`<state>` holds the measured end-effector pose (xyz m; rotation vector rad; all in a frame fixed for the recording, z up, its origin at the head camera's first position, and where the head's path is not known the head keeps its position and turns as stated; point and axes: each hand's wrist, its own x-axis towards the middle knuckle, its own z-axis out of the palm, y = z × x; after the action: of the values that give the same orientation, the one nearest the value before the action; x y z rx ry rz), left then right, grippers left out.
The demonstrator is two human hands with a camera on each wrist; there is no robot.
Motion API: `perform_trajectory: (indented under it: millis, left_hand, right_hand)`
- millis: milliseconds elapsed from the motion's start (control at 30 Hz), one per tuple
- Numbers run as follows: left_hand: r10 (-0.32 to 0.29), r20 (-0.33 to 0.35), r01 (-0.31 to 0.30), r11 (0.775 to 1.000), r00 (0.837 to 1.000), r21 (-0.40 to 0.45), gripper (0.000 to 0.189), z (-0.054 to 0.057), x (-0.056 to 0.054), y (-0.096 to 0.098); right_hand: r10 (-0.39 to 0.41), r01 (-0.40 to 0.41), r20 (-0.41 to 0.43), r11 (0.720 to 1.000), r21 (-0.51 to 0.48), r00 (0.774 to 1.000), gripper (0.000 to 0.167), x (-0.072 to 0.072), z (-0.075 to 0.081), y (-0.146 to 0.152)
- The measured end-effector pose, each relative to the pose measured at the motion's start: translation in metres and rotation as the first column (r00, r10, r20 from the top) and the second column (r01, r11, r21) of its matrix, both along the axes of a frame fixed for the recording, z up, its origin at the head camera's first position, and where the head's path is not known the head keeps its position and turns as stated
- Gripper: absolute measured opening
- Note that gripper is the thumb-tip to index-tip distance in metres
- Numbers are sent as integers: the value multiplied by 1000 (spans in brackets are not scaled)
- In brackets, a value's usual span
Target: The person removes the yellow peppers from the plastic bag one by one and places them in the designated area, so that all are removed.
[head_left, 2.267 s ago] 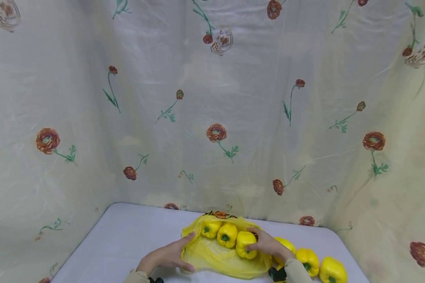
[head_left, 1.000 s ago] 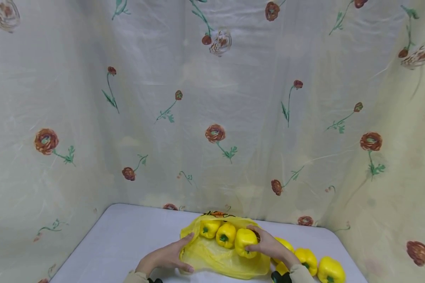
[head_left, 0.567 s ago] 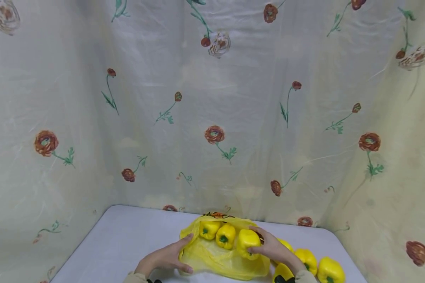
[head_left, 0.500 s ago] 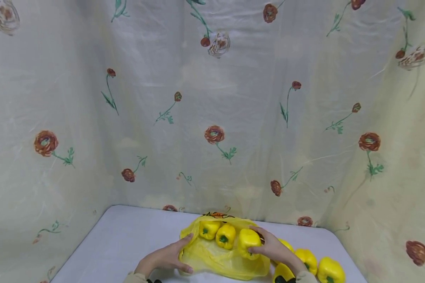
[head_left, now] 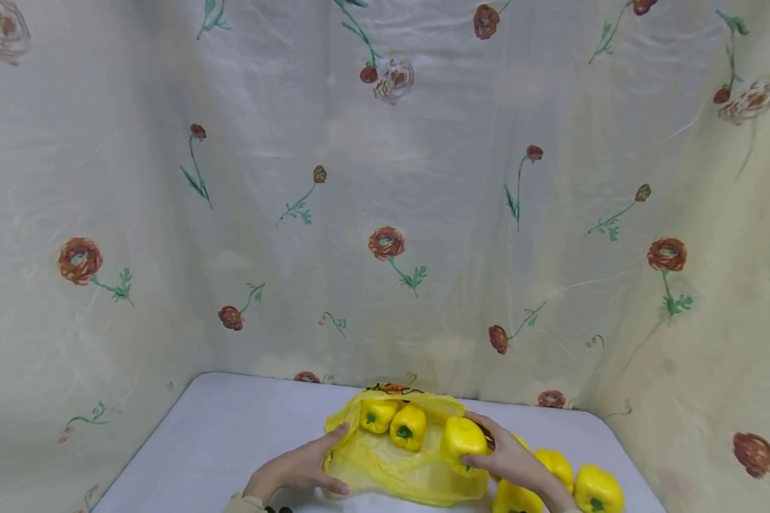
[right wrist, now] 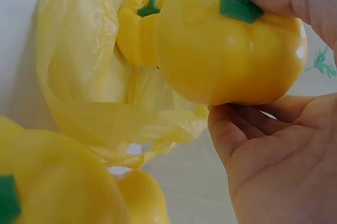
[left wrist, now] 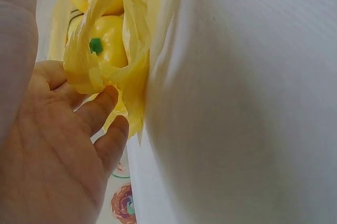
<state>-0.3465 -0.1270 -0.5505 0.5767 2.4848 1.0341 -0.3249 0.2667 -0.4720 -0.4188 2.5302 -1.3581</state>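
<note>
- Your left hand [head_left: 300, 467] is spread, thumb and forefinger wide apart, fingertips against the bag's left side; your right hand [head_left: 507, 456] pinches one pepper between thumb and fingers.
- You have the tabletop [head_left: 231, 434] carrying everything, with the work gathered near the middle of its far edge.
- Yellow bag [head_left: 391, 467] next: it lies with its mouth turned toward you, your left hand at one end of the opening, your right hand at the other.
- Loose peppers [head_left: 598, 486] trail from the bag's right end toward the tabletop's right edge; your right arm is the nearer to them, and one is mostly hidden behind it.
- Inside the bag, toward the far edge, you have a left bagged pepper [head_left: 377, 415] and a right bagged pepper [head_left: 408, 426], side by side.
- Your held pepper [head_left: 460, 436] is what to watch: it sits at the right end of the mouth, apart from the right bagged pepper, with bare film showing between. Whether it is within the rim or just in front, you cannot tell.
- Its green stem [right wrist: 242, 6] is by your right thumb; the body is stubby, with no clear long axis.
</note>
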Motion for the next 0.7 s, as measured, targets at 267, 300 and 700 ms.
perform_trajectory:
  millis: [267,300,700]
  left_hand:
    - [5,2,-5,1000,1000,4,108,0,0,0]
    - [6,-1,-6,1000,1000,5,108,0,1,0]
    - [-3,-21,3,1000,1000,-6,108,1,1,2]
  right_hand:
    - [-35,36,-26,999,34,999,83,10,1,12]
    - [-35,36,-36,999,38,999,83,12,1,14]
    - [-139,138,14,988,70,990,86,32,1,33]
